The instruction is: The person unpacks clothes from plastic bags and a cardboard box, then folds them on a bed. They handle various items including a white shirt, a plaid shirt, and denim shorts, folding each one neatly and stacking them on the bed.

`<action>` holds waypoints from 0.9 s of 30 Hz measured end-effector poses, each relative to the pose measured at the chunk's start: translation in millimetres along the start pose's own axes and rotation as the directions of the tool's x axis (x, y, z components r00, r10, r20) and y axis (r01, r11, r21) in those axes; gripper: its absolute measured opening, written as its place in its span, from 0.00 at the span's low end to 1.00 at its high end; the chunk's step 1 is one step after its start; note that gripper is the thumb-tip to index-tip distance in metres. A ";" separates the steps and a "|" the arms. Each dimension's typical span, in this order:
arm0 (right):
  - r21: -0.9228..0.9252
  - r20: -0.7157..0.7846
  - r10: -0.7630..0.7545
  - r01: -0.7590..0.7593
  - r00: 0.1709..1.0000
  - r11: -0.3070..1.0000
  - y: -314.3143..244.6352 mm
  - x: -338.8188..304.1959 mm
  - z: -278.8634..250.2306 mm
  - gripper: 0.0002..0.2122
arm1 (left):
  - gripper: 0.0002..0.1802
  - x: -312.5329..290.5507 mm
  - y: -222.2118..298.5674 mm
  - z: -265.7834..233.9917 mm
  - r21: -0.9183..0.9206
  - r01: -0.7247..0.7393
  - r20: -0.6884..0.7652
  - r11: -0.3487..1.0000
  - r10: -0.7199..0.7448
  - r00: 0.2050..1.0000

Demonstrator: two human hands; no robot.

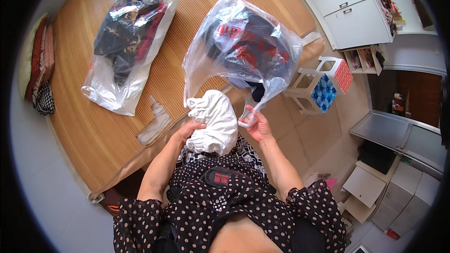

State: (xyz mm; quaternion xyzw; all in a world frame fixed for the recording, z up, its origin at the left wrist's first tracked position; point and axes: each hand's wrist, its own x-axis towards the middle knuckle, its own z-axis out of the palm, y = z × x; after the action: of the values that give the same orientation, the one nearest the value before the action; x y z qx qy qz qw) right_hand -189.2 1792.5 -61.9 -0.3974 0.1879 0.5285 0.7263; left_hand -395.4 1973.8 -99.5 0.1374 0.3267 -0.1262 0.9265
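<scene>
A bunched white cloth garment (213, 122) with gathered edges is gripped at its left side by my left hand (190, 131). My right hand (257, 124) pinches one handle of a clear plastic bag (197, 61), pulling it toward me. Dark folded clothes (248, 42) fill that bag, partly covered by red print on the plastic. The bag's mouth faces me, and the white garment is right beside it. Farther left on the mat lies a second clear bag (126, 96) with dark patterned and red clothes (136, 23) inside.
The bags rest on a wide bed or platform with a ribbed tan mat (187, 0). Folded fabrics (42, 61) are stacked at its left edge. On the right stand plastic stools (323, 93), white cabinets (358, 21) and a grey-topped unit (379, 129).
</scene>
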 end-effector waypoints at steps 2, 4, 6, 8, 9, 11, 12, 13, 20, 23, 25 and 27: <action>-0.054 0.212 0.028 -0.017 0.977 0.998 -25.8 -16.7 -2.4 0.15 | 0.27 6.2 1.3 16.3 0.019 -0.031 -0.006 0.999 0.031 0.999; -0.148 0.138 -0.043 0.063 0.990 0.987 -47.4 -37.0 -4.1 0.11 | 0.27 16.7 1.2 31.0 0.059 -0.111 -0.020 0.992 0.113 0.993; -0.193 0.282 -0.104 0.163 0.954 0.967 -68.0 -48.3 -3.7 0.09 | 0.26 32.5 11.8 54.9 0.103 -0.171 0.018 0.980 0.170 0.985; -0.325 0.300 -0.086 0.186 0.950 0.927 -84.0 -62.5 2.5 0.08 | 0.27 51.3 29.5 87.0 0.117 -0.181 0.053 0.977 0.175 0.983; -0.387 0.309 -0.075 0.197 0.948 0.901 -92.3 -69.3 7.0 0.08 | 0.25 59.1 42.1 105.0 0.163 -0.203 0.034 0.966 0.200 0.979; -0.370 0.410 -0.115 0.280 0.905 0.886 -108.9 -77.4 18.3 0.09 | 0.22 69.9 74.4 150.8 0.287 -0.435 0.022 0.853 0.448 0.894; -0.360 0.456 -0.131 0.317 0.880 0.877 -118.2 -80.6 24.6 0.09 | 0.21 71.3 94.9 172.8 0.377 -0.488 0.032 0.788 0.515 0.856; -0.336 0.478 -0.158 0.346 0.864 0.876 -126.5 -82.4 30.5 0.15 | 0.20 72.7 110.0 194.6 0.240 -0.581 0.082 0.778 0.580 0.811; -0.024 0.623 -0.251 0.339 0.741 0.940 -166.0 -63.4 80.7 0.29 | 0.22 163.7 119.5 209.8 -0.225 -0.629 -0.071 0.744 0.631 0.772; 0.123 0.584 -0.327 0.317 0.743 0.940 -175.3 -52.6 67.7 0.31 | 0.22 173.7 86.1 204.4 -0.400 -0.538 -0.086 0.742 0.554 0.828; 0.123 0.556 -0.315 0.299 0.769 0.946 -176.7 -50.4 57.9 0.31 | 0.23 164.9 84.7 215.1 -0.437 -0.468 -0.032 0.769 0.506 0.862; 0.081 0.599 -0.267 0.275 0.755 0.958 -180.0 -48.6 52.8 0.30 | 0.23 162.5 95.7 234.6 -0.418 -0.445 0.047 0.792 0.508 0.860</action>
State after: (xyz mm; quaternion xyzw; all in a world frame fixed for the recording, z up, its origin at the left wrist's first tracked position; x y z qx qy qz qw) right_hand -49.9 1780.9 72.3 -0.2352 -0.1164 0.5179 0.8142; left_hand -107.9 1960.3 -11.4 0.0166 0.2262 0.1694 0.9591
